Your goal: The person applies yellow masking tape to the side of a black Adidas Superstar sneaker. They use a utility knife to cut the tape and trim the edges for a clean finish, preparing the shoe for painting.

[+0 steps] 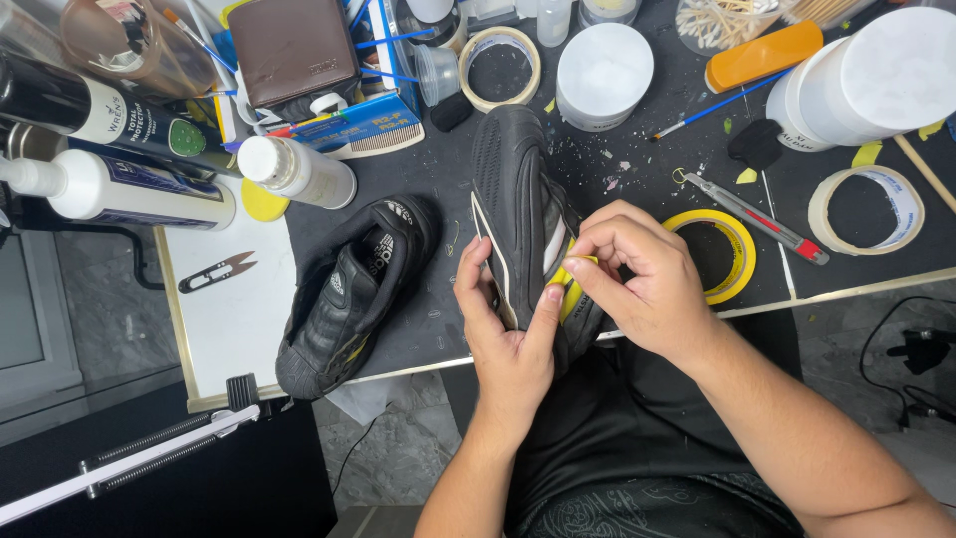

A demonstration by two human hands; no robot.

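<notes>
In the middle of the frame a person holds a black shoe (518, 199) with white stripes. It is tipped on its side, with its toe pointing to the top of the frame. The left hand (510, 329) wraps around the lower part of the shoe, thumb pressed on its side. The right hand (642, 284) has its fingers curled and pinches a bit of yellow tape (570, 284) against the shoe, right by the left thumb.

Left of them, a second black shoe (349, 294) lies on the dark table (617, 169) (nobody is touching this one). Its heel end pokes out over the table's edge.

Just right of the right hand sits a yellow tape roll (719, 254), lying flat. A red and silver cutter knife (762, 219) lies just past it. A whitish tape roll (866, 209) is at the far right.

At the left, a small pair of snips (217, 271) rests on a white sheet (229, 319). A white bottle (297, 171) lies on its side above the second shoe. Near the top middle stands a round white tub (603, 72).
</notes>
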